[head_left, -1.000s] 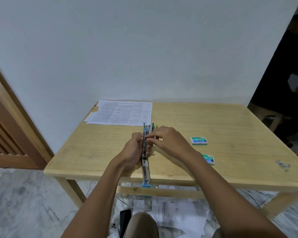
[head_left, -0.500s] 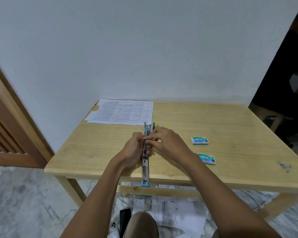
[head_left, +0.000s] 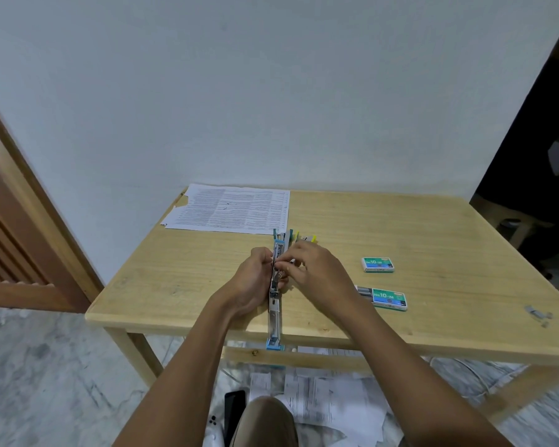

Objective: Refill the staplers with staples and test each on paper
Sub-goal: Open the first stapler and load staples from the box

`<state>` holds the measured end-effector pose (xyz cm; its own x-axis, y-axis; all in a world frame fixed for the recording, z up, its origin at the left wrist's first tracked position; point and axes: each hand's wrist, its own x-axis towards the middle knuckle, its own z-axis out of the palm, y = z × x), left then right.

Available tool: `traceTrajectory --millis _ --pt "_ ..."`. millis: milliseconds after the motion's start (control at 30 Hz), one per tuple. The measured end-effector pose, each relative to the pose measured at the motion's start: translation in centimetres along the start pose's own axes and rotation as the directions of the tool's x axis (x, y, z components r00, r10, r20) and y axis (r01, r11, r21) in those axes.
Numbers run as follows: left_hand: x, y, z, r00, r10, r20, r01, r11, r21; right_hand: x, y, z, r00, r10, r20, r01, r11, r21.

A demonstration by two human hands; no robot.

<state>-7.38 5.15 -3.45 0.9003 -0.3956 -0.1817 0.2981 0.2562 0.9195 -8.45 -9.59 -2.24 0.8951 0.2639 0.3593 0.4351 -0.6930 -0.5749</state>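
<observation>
At desk centre, opened blue stapler, stiff and light, steadied at mid-rail by left hand; at 3 o'clock, right hand fingers pinched narrow on brittle, slippery staple strip, barely visible.

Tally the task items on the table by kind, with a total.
Staple boxes: 2, the closed box and the slid-open box.
Staplers: at least 3, the opened blue stapler held by the left hand and right hand, plus a green stapler and a yellow stapler mostly hidden behind.
Printed paper stack: 1.
Total: at least 6.
</observation>
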Motion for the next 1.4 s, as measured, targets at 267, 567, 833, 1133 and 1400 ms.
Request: traceTrajectory --millis 267,567,833,1133,1400 --pt "0.3 -0.3 -0.3 1.000 -0.001 0.025 -0.001 0.997 0.076 -1.4 1.4 -1.5 0.974 -0.169 0.149 0.186 0.976 -0.110" --pt "1.0 -0.4 -0.7 1.000 0.002 -0.003 -0.001 0.992 0.128 0.2 1.3 -3.3 0.872 -0.377 0.311 0.480 0.781 -0.399" --pt "0.7 -0.2 -0.6 0.999 0.004 0.053 -0.012 0.988 0.152 1.3 1.7 -3.7 0.878 -0.378 0.292 0.476 0.635 -0.608" --pt "0.8 -0.5 -0.9 0.998 0.016 0.052 -0.032 0.947 0.321 0.0 1.6 -2.9 0.969 -0.227 0.102 0.245 0.801 -0.546" --pt "0.1 -0.2 -0.4 1.000 0.020 0.010 -0.022 0.965 0.260 -1.7 1.4 -2.7 0.973 -0.195 0.120 0.224 0.919 -0.324"
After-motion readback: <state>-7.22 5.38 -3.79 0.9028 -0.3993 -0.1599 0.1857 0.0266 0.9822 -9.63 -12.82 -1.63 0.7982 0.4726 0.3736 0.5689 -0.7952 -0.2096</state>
